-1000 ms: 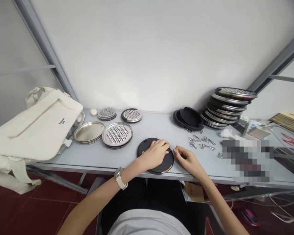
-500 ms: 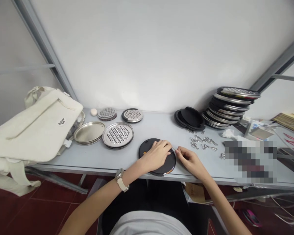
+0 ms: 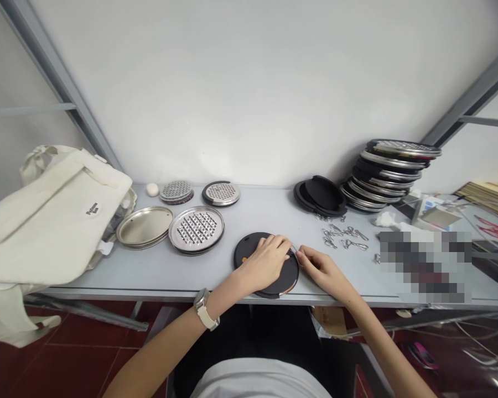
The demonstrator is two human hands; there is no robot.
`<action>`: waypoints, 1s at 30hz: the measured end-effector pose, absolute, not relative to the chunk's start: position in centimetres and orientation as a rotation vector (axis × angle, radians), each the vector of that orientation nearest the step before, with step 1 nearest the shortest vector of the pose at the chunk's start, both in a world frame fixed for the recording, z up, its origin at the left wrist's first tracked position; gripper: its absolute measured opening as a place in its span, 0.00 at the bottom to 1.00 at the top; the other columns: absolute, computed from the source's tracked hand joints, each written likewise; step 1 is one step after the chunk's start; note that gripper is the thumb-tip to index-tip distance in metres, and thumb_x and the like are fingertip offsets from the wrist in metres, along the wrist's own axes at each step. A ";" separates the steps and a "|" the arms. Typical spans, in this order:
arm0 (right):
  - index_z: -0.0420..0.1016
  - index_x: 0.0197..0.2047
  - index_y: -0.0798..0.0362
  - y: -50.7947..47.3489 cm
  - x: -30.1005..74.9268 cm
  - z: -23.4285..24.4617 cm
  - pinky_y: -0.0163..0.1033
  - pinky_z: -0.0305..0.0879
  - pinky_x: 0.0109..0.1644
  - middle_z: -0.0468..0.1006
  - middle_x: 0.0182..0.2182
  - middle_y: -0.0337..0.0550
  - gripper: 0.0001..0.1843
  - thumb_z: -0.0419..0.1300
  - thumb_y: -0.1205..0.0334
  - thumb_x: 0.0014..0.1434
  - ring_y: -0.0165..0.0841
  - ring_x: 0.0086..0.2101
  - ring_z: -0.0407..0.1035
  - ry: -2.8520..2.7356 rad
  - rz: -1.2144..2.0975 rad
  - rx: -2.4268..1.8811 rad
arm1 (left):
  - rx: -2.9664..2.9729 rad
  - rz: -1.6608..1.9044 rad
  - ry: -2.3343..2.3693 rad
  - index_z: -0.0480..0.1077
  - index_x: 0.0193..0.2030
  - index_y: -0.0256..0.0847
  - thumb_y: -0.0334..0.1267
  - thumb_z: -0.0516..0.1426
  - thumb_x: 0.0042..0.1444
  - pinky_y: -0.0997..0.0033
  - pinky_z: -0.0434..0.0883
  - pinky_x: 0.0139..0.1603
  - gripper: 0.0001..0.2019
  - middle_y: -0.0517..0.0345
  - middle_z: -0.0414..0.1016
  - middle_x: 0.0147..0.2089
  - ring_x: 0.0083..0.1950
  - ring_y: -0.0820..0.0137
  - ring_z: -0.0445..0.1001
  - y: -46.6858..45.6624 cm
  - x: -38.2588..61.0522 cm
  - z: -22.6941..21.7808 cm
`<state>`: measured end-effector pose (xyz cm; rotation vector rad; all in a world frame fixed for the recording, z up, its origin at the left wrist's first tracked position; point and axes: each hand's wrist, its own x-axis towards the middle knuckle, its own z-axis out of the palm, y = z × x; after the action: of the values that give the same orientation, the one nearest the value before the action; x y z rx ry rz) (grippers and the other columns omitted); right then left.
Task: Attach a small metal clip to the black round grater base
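Observation:
A round black disc [image 3: 249, 250] with a metal rim lies near the front edge of the grey table [image 3: 149, 271]. My left hand [image 3: 265, 262] rests on top of it, fingers curled and pressing down. My right hand [image 3: 319, 268] sits just to the right of the disc, its fingers pinched on a small thin metal piece at the disc's right rim. A scatter of small metal clips [image 3: 342, 235] lies on the table behind my right hand.
A perforated metal plate [image 3: 196, 228] and a plain metal plate [image 3: 144, 225] lie to the left, two smaller graters [image 3: 221, 192] behind them. Black lids [image 3: 321, 195] and a tall stack of discs [image 3: 388, 174] stand at the back right. A cream bag [image 3: 53, 215] fills the left end.
Both hands have stayed at the disc's right rim with only slight finger movement. The view has shifted a little, nothing else on the table moved.

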<state>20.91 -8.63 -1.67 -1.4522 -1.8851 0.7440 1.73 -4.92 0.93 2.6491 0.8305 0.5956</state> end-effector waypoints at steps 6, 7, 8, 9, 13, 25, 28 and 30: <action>0.54 0.26 0.51 -8.7 20.6 -1.6 0.35 0.52 0.30 0.58 0.22 0.33 0.18 0.45 0.54 0.68 0.29 0.25 0.55 -1.953 0.645 -1.478 | 2.651 0.604 0.826 0.60 0.56 0.41 0.30 0.45 0.67 0.63 0.62 0.55 0.13 0.51 0.65 0.54 0.55 0.64 0.63 -4.8 1.8 0.9; 0.54 0.26 0.51 -8.7 20.6 -1.7 0.35 0.52 0.30 0.58 0.22 0.33 0.18 0.45 0.54 0.68 0.29 0.25 0.55 -1.955 0.644 -1.477 | 2.653 0.604 0.826 0.60 0.56 0.41 0.30 0.45 0.67 0.62 0.62 0.55 0.13 0.51 0.65 0.54 0.55 0.64 0.63 -4.8 1.8 0.8; 0.54 0.26 0.51 -8.7 20.6 -1.7 0.35 0.52 0.30 0.58 0.22 0.33 0.18 0.45 0.54 0.68 0.29 0.25 0.54 -1.954 0.643 -1.478 | 2.655 0.604 0.825 0.60 0.56 0.41 0.30 0.45 0.67 0.62 0.62 0.55 0.13 0.51 0.65 0.54 0.55 0.64 0.63 -4.8 1.8 0.8; 0.54 0.26 0.51 -8.7 20.6 -1.7 0.34 0.52 0.30 0.58 0.22 0.32 0.18 0.45 0.54 0.68 0.29 0.25 0.54 -1.952 0.642 -1.480 | 2.657 0.605 0.824 0.60 0.56 0.40 0.31 0.45 0.67 0.62 0.62 0.55 0.13 0.51 0.65 0.54 0.55 0.64 0.63 -4.8 1.8 0.8; 0.53 0.26 0.50 -8.6 20.7 -1.9 0.34 0.52 0.30 0.57 0.22 0.32 0.17 0.45 0.56 0.67 0.29 0.25 0.54 -1.960 0.626 -1.476 | 2.657 0.610 0.823 0.58 0.59 0.41 0.31 0.44 0.67 0.61 0.62 0.56 0.15 0.51 0.64 0.55 0.56 0.64 0.63 -4.9 1.8 0.8; 0.53 0.26 0.50 -8.6 20.6 -1.7 0.35 0.53 0.30 0.59 0.22 0.33 0.15 0.45 0.58 0.66 0.30 0.25 0.56 -1.985 0.589 -1.464 | 2.655 0.615 0.826 0.57 0.60 0.42 0.31 0.44 0.67 0.60 0.62 0.56 0.16 0.51 0.64 0.55 0.56 0.64 0.63 -5.0 1.7 1.0; 0.55 0.27 0.50 -8.6 20.6 -1.6 0.35 0.54 0.30 0.60 0.22 0.33 0.15 0.45 0.58 0.66 0.30 0.25 0.57 -1.984 0.584 -1.447 | 2.643 0.599 0.827 0.58 0.59 0.43 0.30 0.44 0.67 0.59 0.62 0.57 0.16 0.50 0.64 0.55 0.56 0.63 0.63 -5.0 1.7 1.0; 0.55 0.26 0.50 -8.7 20.6 -1.6 0.35 0.54 0.30 0.60 0.21 0.33 0.15 0.46 0.58 0.65 0.30 0.24 0.57 -1.983 0.578 -1.449 | 2.641 0.594 0.832 0.59 0.59 0.42 0.31 0.44 0.67 0.59 0.62 0.57 0.15 0.50 0.64 0.55 0.56 0.63 0.63 -5.0 1.7 1.1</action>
<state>20.63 -8.65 -1.58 -1.4492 -1.9828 0.5777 1.69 -5.03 1.08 2.6413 0.8321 0.5943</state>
